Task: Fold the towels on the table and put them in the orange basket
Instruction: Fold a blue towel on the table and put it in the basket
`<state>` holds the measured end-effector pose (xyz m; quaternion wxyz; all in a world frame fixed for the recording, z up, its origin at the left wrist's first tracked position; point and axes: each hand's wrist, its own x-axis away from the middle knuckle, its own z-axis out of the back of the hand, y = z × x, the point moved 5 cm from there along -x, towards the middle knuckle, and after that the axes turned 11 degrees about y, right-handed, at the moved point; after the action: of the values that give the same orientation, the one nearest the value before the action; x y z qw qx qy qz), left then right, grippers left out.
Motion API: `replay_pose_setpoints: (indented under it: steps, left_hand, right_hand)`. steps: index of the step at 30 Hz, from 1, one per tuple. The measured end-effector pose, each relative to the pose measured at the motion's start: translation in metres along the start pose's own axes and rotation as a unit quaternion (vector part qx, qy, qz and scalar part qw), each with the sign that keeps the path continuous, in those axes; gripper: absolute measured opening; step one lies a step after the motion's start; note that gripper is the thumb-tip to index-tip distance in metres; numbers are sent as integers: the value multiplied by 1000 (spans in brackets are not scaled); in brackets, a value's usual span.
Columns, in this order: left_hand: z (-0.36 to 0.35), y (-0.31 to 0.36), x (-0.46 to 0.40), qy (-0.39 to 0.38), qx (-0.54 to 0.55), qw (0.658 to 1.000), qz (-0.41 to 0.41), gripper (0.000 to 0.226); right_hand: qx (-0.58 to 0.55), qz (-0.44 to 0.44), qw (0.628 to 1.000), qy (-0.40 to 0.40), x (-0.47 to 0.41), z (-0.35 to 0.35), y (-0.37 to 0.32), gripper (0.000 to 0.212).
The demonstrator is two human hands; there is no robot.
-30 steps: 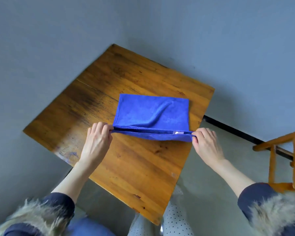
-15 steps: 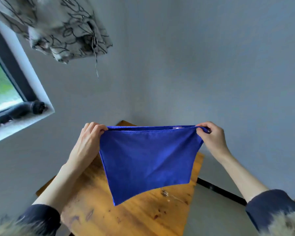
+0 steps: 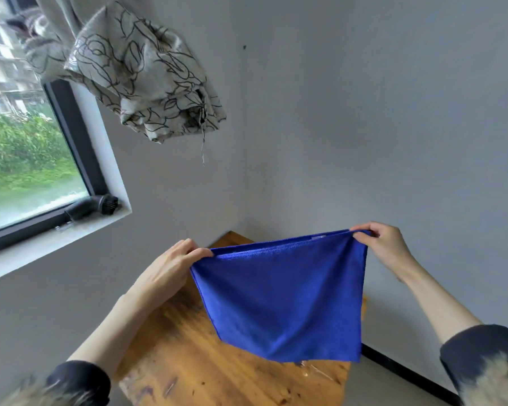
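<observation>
A blue towel [image 3: 285,297], folded double, hangs in the air above the wooden table [image 3: 206,364]. My left hand [image 3: 170,268] pinches its upper left corner and my right hand [image 3: 384,244] pinches its upper right corner, so the top edge is stretched between them. The towel's lower edge dangles just over the tabletop. No orange basket is in view.
A window [image 3: 27,159] with a dark frame and a black object on its sill [image 3: 94,208] is at the left. A patterned curtain [image 3: 135,68] is bunched up above it. Grey walls meet in a corner behind the table; a black baseboard [image 3: 408,373] runs at the lower right.
The towel lay on the table a second ago; both hands have lifted it by its near corners into the air. The head has tilted up, bringing window and curtain into view.
</observation>
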<state>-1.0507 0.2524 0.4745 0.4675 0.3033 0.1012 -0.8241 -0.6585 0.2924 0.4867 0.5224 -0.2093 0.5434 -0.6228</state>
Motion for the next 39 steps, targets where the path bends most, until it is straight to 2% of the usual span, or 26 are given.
replay_pose_setpoints:
  steps: [4,9,11,14,19,23,27,32,39]
  left_hand:
    - [4,-14,-1,28,20,997,74,23]
    - [13,-26,-5,57,67,983,159,16]
    - [20,-29,-6,90,73,974,192,17]
    - [30,-35,-4,119,79,965,222,17]
    - [41,-41,-1,135,67,963,222,17]
    - [49,-42,1,106,61,974,192,20]
    - [50,-48,2,83,52,978,182,24]
    - [54,-51,2,133,58,966,213,27]
    - [59,-55,7,179,70,955,225,24]
  right_hand:
    - [15,4,1000,-22,-1,-8,-5,15]
    - [37,8,998,-47,-5,-13,-11,14]
    - [-4,-6,999,-46,-5,-16,-14,15]
    - [-122,-73,988,-62,-1,-23,-16,16]
    - [-264,-136,949,-106,7,-28,-19,13]
    - [-314,-156,928,-124,6,-35,-21,13]
    - [-323,-164,925,-116,5,-43,-23,13]
    - [-325,-164,926,-100,3,-50,-25,15]
    - [-290,-125,945,-85,2,-51,-32,16]
